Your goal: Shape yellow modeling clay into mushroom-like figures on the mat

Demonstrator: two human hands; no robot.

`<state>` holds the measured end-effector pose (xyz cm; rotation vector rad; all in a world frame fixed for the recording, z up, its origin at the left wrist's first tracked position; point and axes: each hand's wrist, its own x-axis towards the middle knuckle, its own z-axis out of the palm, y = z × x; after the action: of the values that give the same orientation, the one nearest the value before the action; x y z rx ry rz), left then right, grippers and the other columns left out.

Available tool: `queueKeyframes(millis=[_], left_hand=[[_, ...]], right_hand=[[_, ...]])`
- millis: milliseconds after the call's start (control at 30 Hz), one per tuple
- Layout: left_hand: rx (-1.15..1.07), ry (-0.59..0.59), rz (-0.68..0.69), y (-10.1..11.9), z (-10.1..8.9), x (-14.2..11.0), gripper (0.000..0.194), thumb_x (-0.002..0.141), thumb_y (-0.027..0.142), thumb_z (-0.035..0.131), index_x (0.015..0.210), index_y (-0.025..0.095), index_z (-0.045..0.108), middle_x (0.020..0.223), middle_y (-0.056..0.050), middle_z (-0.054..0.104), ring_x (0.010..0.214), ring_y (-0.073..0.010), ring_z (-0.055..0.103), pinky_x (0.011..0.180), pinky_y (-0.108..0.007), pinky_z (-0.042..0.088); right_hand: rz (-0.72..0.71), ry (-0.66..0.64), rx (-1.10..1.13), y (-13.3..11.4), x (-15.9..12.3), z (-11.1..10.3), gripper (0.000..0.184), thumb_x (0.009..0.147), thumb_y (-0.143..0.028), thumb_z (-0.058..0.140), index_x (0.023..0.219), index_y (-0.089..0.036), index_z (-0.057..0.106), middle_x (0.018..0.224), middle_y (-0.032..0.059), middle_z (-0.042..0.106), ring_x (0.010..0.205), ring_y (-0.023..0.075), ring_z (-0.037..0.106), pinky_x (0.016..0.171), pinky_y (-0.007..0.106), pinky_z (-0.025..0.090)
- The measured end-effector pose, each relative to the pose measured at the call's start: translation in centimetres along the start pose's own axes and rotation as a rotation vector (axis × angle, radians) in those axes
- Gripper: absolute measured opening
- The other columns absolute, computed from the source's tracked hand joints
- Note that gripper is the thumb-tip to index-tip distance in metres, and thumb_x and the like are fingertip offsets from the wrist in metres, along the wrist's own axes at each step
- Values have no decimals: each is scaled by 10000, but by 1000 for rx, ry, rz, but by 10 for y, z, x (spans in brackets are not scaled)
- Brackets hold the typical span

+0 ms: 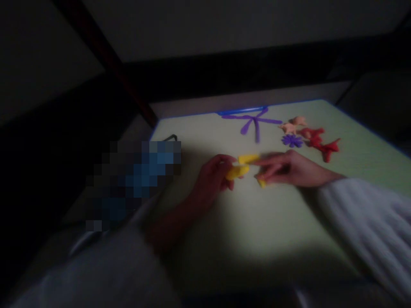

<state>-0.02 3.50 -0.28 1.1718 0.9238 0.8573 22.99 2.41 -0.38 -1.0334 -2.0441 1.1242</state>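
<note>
My left hand (215,176) is closed round a yellow piece of modelling clay (237,172), flattish and longish. My right hand (287,169) is at the right, its index finger stretched toward a yellow clay strip (248,159); whether it touches the strip is unclear. A small yellow clay bit (262,183) shows at the lower fingertips of that hand, seemingly pinched there. The picture is dim and blurred, so the exact finger contacts are hard to make out.
Both hands are over a pale table (257,231) with a blue edge. Toward its back lie a purple branching clay shape (256,124), a purple flower shape (292,141), pinkish shapes (290,128) and red shapes (329,149). A pixelated blue area (144,171) is at the left.
</note>
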Motion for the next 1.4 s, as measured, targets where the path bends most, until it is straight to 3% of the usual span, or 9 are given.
queueKeyframes(millis=[233,367,500,633,800,967,1200,1300,1400], left_hand=[[-21,0,-3,-1,-1,0,178,819,321,525,895,161,549,636,-11,633,433,-57,464,429,-170,282],[-24,-15,11,0,0,0,205,814,342,533,898,156,545,637,-18,641,424,-55,458,423,-171,271],[-15,-23,13,0,-1,0,221,814,359,534,903,156,538,628,-20,647,416,-55,457,417,-170,268],[9,-18,-4,0,-1,-1,209,827,349,519,914,160,544,651,-21,650,435,-53,460,426,-167,277],[12,6,5,-1,-3,1,193,831,339,519,917,169,552,636,-5,611,449,-56,457,422,-165,283],[-28,82,-29,2,-3,2,152,816,294,536,903,173,559,657,-5,611,469,-60,480,441,-164,319],[-90,125,-27,2,-3,2,150,821,286,538,915,170,554,654,6,624,476,-48,481,470,-149,343],[-105,129,-46,4,-3,1,137,820,275,535,905,170,554,657,4,628,476,-49,481,476,-154,340],[-111,107,-27,5,-2,0,136,811,280,540,892,171,553,672,3,627,484,-50,480,478,-160,335]], right_hand=[[58,92,111,7,-3,3,663,666,-267,755,1285,-212,523,982,58,726,837,189,684,738,305,566],[-42,131,14,6,-3,1,670,714,-317,715,1322,-199,459,964,69,707,793,174,659,706,304,551],[-216,195,-390,-11,-9,-6,563,822,-362,586,1324,-171,418,886,73,667,769,179,632,677,307,512],[-348,70,-926,-32,-11,-3,516,875,-452,465,1275,-126,468,840,109,654,712,220,605,635,345,454],[-354,-33,-1178,-39,-3,21,364,943,-355,336,1152,-113,508,840,123,653,630,186,563,585,325,411],[-305,-55,-1387,-37,-2,35,339,899,-107,328,1224,-91,425,796,111,657,583,174,536,546,311,395],[-323,-43,-1306,-31,-3,38,322,897,-73,317,1181,-103,467,831,120,653,620,176,552,579,317,413],[-278,8,-1138,-24,-3,32,233,926,-184,344,1066,-113,515,747,94,636,597,169,552,569,298,406],[-152,142,-904,-19,-5,23,301,923,-352,387,1085,-119,486,669,50,615,561,163,552,533,273,396]])
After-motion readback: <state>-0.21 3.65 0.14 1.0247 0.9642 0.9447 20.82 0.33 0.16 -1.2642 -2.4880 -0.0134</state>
